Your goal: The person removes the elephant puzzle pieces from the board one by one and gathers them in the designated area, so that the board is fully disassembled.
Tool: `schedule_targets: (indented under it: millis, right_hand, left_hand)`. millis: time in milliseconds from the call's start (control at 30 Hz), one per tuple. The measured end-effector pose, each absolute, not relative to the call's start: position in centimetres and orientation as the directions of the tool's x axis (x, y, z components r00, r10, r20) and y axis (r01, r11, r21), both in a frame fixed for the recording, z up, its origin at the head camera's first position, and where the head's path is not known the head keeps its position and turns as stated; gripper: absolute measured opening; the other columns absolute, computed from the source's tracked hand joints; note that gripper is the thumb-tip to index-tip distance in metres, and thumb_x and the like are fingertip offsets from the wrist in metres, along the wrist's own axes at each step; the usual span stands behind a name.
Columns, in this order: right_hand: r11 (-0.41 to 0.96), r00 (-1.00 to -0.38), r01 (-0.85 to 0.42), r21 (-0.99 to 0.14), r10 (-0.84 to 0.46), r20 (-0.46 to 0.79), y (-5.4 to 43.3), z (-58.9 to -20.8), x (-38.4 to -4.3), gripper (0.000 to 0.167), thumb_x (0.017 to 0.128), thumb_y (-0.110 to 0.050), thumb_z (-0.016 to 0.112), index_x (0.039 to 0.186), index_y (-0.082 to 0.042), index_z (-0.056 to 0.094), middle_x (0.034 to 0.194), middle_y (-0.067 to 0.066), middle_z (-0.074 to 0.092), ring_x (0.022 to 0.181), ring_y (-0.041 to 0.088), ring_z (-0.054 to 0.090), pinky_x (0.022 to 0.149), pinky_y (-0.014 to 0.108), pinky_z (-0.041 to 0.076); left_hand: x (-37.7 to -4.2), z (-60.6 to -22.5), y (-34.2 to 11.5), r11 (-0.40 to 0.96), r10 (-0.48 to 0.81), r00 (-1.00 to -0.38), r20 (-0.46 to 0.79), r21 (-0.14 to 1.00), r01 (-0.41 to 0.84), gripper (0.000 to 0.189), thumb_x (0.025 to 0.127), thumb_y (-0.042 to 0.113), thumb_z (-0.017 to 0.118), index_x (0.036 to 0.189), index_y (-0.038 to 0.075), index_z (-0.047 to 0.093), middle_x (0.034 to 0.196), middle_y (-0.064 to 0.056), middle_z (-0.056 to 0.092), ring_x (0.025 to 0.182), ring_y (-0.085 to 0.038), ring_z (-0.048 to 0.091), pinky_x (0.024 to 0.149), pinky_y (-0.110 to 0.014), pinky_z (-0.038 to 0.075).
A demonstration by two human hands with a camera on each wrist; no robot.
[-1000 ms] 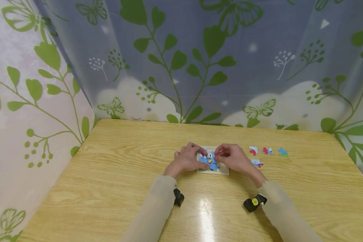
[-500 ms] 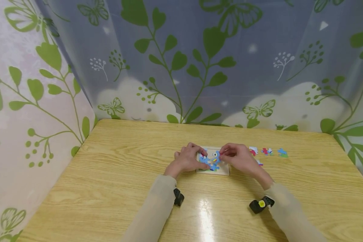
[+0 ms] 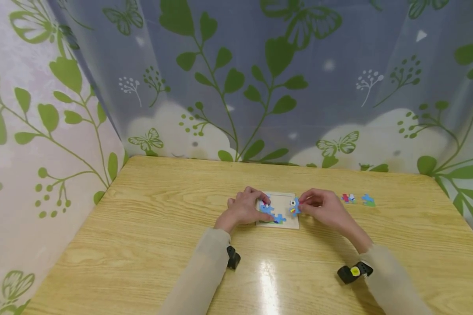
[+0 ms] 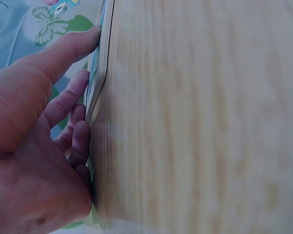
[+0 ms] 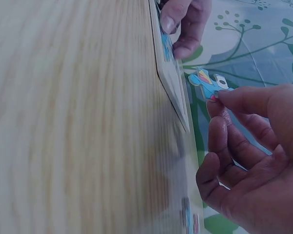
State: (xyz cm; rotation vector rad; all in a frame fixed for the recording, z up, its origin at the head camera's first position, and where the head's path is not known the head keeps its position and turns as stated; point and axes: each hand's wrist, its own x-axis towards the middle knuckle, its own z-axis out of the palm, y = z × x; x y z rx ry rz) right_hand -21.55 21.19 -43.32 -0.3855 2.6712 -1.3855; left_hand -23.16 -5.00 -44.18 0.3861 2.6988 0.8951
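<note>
A puzzle board (image 3: 289, 223) with a pale wooden tray lies on the table, blue jigsaw pieces (image 3: 278, 218) set along its left and lower part. My left hand (image 3: 244, 205) holds the board at its left side, thumb and index finger on the pieces; in the left wrist view the other fingers of my left hand (image 4: 44, 117) curl by the board's edge. Between thumb and index finger, my right hand (image 3: 325, 208) pinches a blue puzzle piece (image 5: 210, 87) with an eye and a yellow-red patch. It is raised over the board's right edge.
Two loose puzzle pieces, one red and white (image 3: 348, 198) and one blue and green (image 3: 368, 200), lie to the right on the wooden table (image 3: 161, 188). A patterned curtain (image 3: 228, 87) hangs behind the table.
My right hand has drawn the blue eye piece rightward, away from the pieces in the board. The hand now covers some loose pieces at right. My left hand has stayed in place.
</note>
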Motion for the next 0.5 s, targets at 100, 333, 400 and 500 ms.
schedule_targets:
  millis: [100,333,400,500]
  right_hand:
    - [0.553,-0.963,-0.169,-0.816,-0.269,0.017,21.9,-43.2,-21.2,0.014,0.095,-0.015,0.072,0.105,-0.005,0.07,0.095,0.012,0.074,0.081,0.02,0.067,0.065,0.027,0.05]
    - [0.584,-0.969,-0.164,-0.795,-0.244,0.021,23.9,-43.1,-20.6,0.015,0.096,-0.018,0.072,0.106,-0.007,0.07,0.095,0.011,0.075,0.079,0.018,0.068,0.064,0.027,0.05]
    - [0.586,-0.971,-0.159,-0.795,-0.237,0.02,24.5,-43.0,-20.4,0.017,0.096,-0.019,0.072,0.107,-0.006,0.07,0.097,0.012,0.075,0.081,0.018,0.069,0.064,0.028,0.051]
    - [0.591,-0.975,-0.144,-0.794,-0.22,0.013,25.3,-42.7,-20.1,0.02,0.097,-0.021,0.072,0.11,-0.006,0.07,0.101,0.012,0.074,0.084,0.015,0.069,0.066,0.028,0.052]
  left_hand:
    - [-23.2,-44.3,-5.0,0.773,0.338,-0.926,-0.167,0.611,0.172,0.033,0.083,0.046,0.084,0.107,0.032,0.066,0.136,0.0,0.05,0.117,-0.03,0.047,0.083,-0.042,0.024]
    - [-23.1,-44.3,-5.1,0.766,0.355,-0.92,-0.166,0.616,0.185,0.032,0.084,0.046,0.082,0.106,0.032,0.064,0.138,0.0,0.049,0.116,-0.03,0.046,0.082,-0.041,0.023]
    - [-23.1,-44.2,-5.1,0.767,0.357,-0.919,-0.17,0.614,0.184,0.031,0.085,0.046,0.082,0.106,0.032,0.064,0.139,0.0,0.049,0.116,-0.03,0.046,0.082,-0.041,0.023]
    - [-23.1,-44.2,-5.1,0.771,0.357,-0.918,-0.171,0.609,0.186,0.03,0.085,0.047,0.081,0.105,0.033,0.065,0.141,0.0,0.049,0.119,-0.03,0.046,0.082,-0.041,0.024]
